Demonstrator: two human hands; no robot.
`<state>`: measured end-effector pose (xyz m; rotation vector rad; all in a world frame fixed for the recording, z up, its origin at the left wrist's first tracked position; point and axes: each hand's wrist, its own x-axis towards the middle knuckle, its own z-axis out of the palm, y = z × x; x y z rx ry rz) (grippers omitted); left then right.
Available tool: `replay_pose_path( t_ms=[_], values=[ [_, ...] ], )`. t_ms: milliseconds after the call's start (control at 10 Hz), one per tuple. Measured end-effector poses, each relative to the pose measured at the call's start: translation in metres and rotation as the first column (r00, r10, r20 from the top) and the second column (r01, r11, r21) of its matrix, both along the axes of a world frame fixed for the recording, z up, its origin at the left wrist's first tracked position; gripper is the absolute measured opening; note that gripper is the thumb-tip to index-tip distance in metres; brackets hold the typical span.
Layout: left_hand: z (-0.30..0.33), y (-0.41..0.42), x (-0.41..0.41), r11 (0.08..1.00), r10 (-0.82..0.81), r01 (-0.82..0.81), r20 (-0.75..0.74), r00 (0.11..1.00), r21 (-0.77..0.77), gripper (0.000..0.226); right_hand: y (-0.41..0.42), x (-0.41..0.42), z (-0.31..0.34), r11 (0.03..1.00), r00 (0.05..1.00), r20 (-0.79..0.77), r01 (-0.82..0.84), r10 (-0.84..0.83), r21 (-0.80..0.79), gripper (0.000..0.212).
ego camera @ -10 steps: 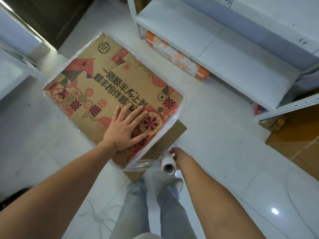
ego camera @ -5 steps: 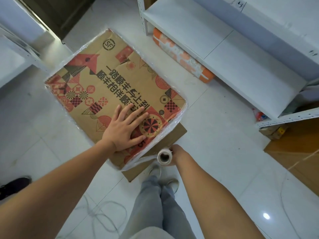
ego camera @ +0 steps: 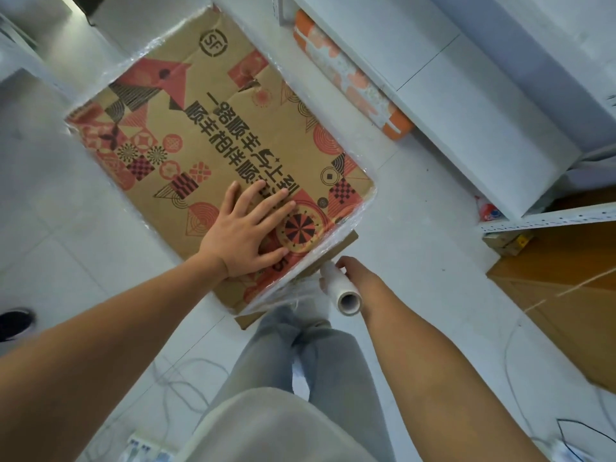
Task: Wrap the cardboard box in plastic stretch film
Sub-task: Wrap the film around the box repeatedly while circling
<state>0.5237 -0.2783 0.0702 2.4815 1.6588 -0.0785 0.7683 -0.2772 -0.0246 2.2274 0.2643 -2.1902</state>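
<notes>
Directly beneath left hand (ego camera: 245,236): cardboard box (ego camera: 206,135)

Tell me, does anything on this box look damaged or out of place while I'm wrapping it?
Yes. The cardboard box has a jagged tear in its top face near the far edge, beside the red square print. The stretch film along the near edge is bunched and wrinkled rather than flat. Otherwise nothing stands out.

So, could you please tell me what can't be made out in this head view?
- Box sides and underside: hidden beneath its own top.
- Right hand fingers: mostly behind the film roll.
- Box's far corner: cut off by the top edge.
</notes>
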Motion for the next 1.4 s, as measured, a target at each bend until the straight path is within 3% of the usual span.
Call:
replay_pose_path(
  t_ms=[100,200,300,400,500,600,700,900,1000,1100,1400],
  values=[
    [0.000,0.000,0.000,1.000,-0.003,0.003,0.006,1.000,-0.009,0.077,0.008,-0.008,-0.003,0.990,0.991,-0.030,-0.134,0.133,-0.034,0.020],
    [0.002,0.000,0.000,1.000,-0.008,0.008,0.008,1.000,-0.022,0.076,0.016,0.001,-0.008,0.987,0.992,-0.012,-0.126,0.125,-0.097,0.048],
    [0.003,0.001,0.000,0.999,-0.002,0.001,-0.007,1.000,-0.039,0.076,0.022,0.007,0.003,0.992,1.000,-0.018,-0.024,0.021,-0.121,0.036],
    [0.003,0.000,0.000,0.999,0.018,-0.019,-0.009,1.000,-0.046,0.071,0.029,0.009,0.007,0.993,0.997,0.026,-0.065,0.068,-0.097,0.024],
    [0.003,0.000,0.000,0.997,0.031,-0.032,-0.024,0.999,-0.064,0.070,0.036,0.018,-0.007,0.986,0.990,0.029,-0.132,0.136,-0.101,0.030],
    [0.002,0.000,0.001,0.999,0.031,-0.032,-0.039,0.999,-0.040,0.069,0.044,0.029,-0.034,0.952,0.954,0.011,-0.297,0.299,-0.072,0.060],
    [0.001,-0.001,0.001,0.999,0.031,-0.032,-0.050,0.998,-0.019,0.070,0.049,0.041,-0.054,0.938,0.941,-0.041,-0.337,0.335,-0.086,0.070],
    [-0.003,-0.003,0.000,0.999,0.040,-0.041,-0.065,0.997,-0.008,0.071,0.062,0.035,-0.004,0.963,0.963,-0.018,-0.269,0.270,0.019,0.045],
    [-0.008,-0.004,-0.003,0.999,0.037,-0.037,-0.071,0.997,0.010,0.072,0.066,0.033,-0.003,0.968,0.966,-0.069,-0.245,0.248,0.044,0.050],
    [-0.009,-0.005,-0.003,0.999,0.036,-0.034,-0.052,0.998,0.042,0.072,0.070,0.033,-0.005,0.970,0.968,-0.090,-0.238,0.233,-0.048,0.057],
    [-0.002,-0.001,0.000,0.998,0.063,-0.062,-0.065,0.996,0.021,0.072,0.084,0.041,0.002,0.965,0.965,-0.016,-0.262,0.262,-0.016,0.039]
  ],
)
